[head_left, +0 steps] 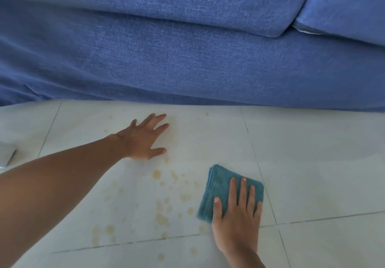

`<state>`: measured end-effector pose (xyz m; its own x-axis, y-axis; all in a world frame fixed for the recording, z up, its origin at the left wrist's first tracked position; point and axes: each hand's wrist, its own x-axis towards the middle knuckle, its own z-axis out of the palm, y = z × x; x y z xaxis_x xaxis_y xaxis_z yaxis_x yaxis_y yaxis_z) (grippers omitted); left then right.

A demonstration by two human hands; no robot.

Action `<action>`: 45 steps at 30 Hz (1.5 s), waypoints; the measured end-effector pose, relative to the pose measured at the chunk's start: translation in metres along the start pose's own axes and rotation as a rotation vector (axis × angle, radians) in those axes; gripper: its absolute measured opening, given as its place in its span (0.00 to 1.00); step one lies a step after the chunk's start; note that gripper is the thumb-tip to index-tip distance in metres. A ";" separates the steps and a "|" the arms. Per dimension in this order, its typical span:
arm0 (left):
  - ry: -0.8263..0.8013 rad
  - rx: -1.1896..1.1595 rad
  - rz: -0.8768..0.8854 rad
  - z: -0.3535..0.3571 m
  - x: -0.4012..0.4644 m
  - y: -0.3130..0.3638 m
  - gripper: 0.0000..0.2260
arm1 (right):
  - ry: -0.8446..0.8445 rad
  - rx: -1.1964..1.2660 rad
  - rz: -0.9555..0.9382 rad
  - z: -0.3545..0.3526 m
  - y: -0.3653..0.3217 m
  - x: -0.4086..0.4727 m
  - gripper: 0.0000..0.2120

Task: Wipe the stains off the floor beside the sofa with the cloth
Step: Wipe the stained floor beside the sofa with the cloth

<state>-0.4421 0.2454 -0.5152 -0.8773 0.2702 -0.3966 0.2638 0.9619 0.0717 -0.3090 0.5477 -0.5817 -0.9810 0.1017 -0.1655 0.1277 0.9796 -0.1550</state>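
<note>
A folded teal cloth [221,186] lies flat on the pale tiled floor [312,163]. My right hand [237,219] presses down on the cloth's near right part, fingers spread over it. Yellowish stains [162,217] are scattered over the tile to the left of the cloth, with a few smaller spots nearer the sofa. My left hand [145,137] rests flat on the floor with fingers apart, close to the sofa's base and holding nothing. The blue fabric sofa [166,59] fills the upper half of the view.
A grey-white object [6,155] sits at the left edge on the floor, mostly cut off. Dark grout lines cross the tiles. The sofa's base meets the floor just beyond my left hand.
</note>
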 end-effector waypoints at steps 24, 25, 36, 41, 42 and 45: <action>-0.096 -0.163 -0.124 0.006 0.005 -0.025 0.41 | -0.207 -0.068 -0.161 -0.039 -0.090 0.201 0.33; -0.097 -0.165 -0.124 0.006 0.005 -0.025 0.42 | -0.205 -0.072 -0.172 -0.038 -0.099 0.202 0.33; -0.074 -0.177 -0.122 0.009 0.010 -0.033 0.44 | -0.168 -0.052 -0.470 -0.018 -0.136 0.152 0.32; -0.080 -0.145 -0.121 0.010 0.010 -0.034 0.43 | -0.176 -0.069 -0.387 -0.023 -0.087 0.135 0.32; -0.085 -0.139 -0.121 0.010 0.009 -0.033 0.42 | -0.179 -0.072 -0.362 -0.024 -0.076 0.130 0.32; -0.112 -0.108 -0.108 0.010 -0.001 -0.025 0.39 | -0.160 -0.090 -0.296 -0.024 -0.047 0.109 0.32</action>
<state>-0.4442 0.2207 -0.5260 -0.8467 0.1643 -0.5061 0.1202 0.9856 0.1188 -0.4254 0.5165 -0.5693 -0.9373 -0.2109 -0.2776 -0.1795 0.9746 -0.1341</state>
